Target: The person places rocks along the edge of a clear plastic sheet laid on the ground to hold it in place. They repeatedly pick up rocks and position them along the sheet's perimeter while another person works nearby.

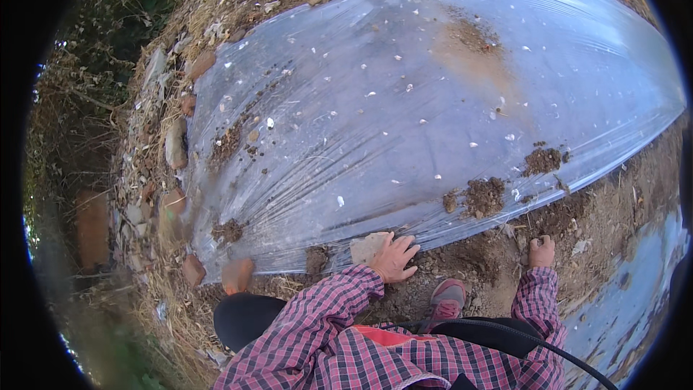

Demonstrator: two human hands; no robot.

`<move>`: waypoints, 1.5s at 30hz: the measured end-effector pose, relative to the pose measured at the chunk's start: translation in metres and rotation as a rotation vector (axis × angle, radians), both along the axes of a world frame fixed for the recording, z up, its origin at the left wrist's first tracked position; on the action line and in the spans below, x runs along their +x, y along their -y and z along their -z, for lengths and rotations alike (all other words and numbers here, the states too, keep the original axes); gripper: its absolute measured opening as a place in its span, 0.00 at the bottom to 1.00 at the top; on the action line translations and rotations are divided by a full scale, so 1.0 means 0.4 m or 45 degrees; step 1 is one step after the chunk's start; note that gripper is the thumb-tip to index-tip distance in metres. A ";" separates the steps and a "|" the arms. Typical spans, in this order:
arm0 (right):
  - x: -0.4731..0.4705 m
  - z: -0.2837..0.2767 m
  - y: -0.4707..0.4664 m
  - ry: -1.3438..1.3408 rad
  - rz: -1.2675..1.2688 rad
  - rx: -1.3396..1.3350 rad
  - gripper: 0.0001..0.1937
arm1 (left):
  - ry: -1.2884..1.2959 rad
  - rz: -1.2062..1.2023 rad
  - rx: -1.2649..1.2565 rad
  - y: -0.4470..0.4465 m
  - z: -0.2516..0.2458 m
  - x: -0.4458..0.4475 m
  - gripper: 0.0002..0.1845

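Note:
Clear plastic film [352, 157] is stretched over the ground in front of me, with creases running towards its near left corner. My left hand [395, 259] lies palm down at the film's near edge, fingers spread, partly over a flat pale stone [365, 249]. Farther right, my right hand [542, 252] is low over the bare soil [495, 265] beside the film, its fingers curled. Whether anything is inside those fingers is hidden. Clods of soil [484, 197] sit on the film's near edge between the hands, and another heap [543, 161] lies farther right.
Bricks [237, 276] and stones [176, 143] weigh down the left edge of the film. Small white bits and loose soil [471, 38] dot it. A second plastic sheet [628, 292] lies at right. My shoe [448, 300] and a black cord [503, 327] are close below.

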State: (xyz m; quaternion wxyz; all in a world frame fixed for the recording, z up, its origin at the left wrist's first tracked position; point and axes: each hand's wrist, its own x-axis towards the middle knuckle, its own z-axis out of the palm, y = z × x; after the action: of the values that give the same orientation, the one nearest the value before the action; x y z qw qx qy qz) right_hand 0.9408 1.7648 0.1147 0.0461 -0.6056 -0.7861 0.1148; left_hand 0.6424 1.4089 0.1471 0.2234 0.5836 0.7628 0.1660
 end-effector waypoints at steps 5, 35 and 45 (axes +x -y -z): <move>0.061 0.002 -0.106 -1.229 0.577 -0.711 0.06 | 0.011 -0.026 0.043 0.013 0.011 0.002 0.31; 0.178 -0.129 0.117 -0.226 0.602 -0.322 0.15 | 0.061 -0.051 0.235 0.001 0.029 -0.009 0.30; -0.117 -0.175 0.094 0.048 -0.497 -0.098 0.26 | 0.147 -0.142 0.316 0.001 0.025 -0.014 0.29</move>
State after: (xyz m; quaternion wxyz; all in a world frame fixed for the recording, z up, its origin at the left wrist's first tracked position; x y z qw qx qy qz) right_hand 0.8939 1.7273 0.1848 -0.0151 -0.4449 -0.8844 0.1400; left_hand 0.6368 1.4086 0.1373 0.1835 0.5528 0.7536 0.3046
